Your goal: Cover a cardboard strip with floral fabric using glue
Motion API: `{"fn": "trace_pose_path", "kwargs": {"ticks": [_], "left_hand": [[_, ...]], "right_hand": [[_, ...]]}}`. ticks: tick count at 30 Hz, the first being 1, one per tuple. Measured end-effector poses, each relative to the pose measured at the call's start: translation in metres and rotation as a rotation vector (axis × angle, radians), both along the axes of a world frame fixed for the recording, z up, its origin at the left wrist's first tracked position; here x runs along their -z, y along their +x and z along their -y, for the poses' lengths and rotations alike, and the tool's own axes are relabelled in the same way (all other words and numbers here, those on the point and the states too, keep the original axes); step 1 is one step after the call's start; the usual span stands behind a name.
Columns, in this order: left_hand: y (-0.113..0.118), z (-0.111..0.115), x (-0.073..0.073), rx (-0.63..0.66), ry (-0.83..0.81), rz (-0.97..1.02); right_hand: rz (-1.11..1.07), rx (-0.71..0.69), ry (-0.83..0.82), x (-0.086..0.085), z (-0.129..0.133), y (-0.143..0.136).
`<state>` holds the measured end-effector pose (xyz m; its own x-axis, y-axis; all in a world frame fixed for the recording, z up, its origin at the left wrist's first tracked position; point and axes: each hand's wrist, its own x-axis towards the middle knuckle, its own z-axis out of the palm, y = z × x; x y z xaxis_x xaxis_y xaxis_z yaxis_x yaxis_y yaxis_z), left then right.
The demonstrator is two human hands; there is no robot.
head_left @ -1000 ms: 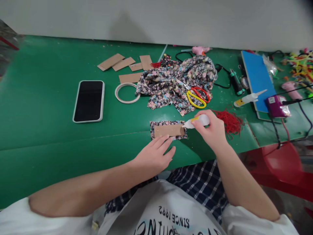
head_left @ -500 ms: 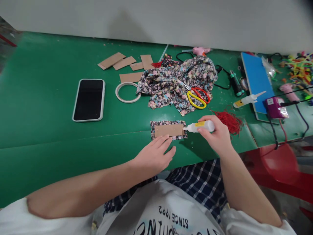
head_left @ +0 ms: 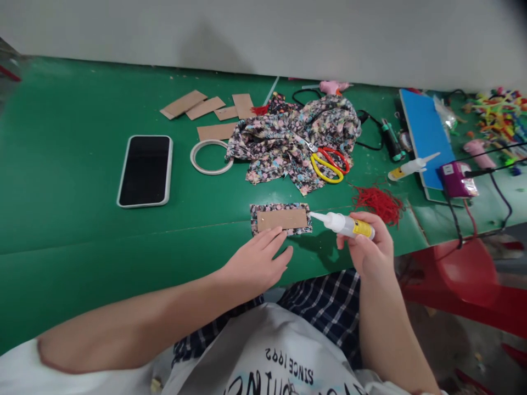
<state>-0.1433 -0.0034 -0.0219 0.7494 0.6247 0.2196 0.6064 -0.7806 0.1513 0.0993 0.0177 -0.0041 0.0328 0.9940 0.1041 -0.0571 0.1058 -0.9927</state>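
A brown cardboard strip point(head_left: 281, 219) lies on a slightly larger piece of floral fabric point(head_left: 284, 207), whose edges show around it. My left hand point(head_left: 259, 260) rests with fingertips on the lower edge of the cardboard, fingers spread. My right hand point(head_left: 373, 247) is wrapped round a white glue bottle point(head_left: 349, 225) with a yellow label. The bottle is tilted, its nozzle tip close to the right edge of the fabric piece.
Crumpled floral cloth point(head_left: 284, 137) bears scissors point(head_left: 327, 167). Around it are a tape roll point(head_left: 196, 159), cardboard pieces point(head_left: 183, 104), red threads point(head_left: 379, 203) and a second glue bottle point(head_left: 405, 169). A phone point(head_left: 146, 171) lies left; a purple device point(head_left: 459, 179) and blue board point(head_left: 426, 131) are right.
My right hand has moved down and right with the bottle, drawing the nozzle back from the cardboard's right end. My left hand stays on the cardboard. The whole view has shifted slightly.
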Motion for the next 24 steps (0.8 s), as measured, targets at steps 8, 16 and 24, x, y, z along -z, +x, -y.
{"fn": "trace_pose_path", "kwargs": {"ticks": [8,16,24], "left_hand": [[0.000,0.001,0.002,-0.009,-0.003,0.038],[0.000,0.000,0.000,0.005,-0.001,0.070],[0.001,-0.001,-0.002,0.017,-0.039,0.046]], "right_hand": [[-0.323,-0.064,-0.185,0.006,0.007,-0.019],[-0.563,-0.058,-0.357,0.017,0.022,-0.055],[-0.579,-0.203,-0.333,0.008,0.020,-0.072]]}}
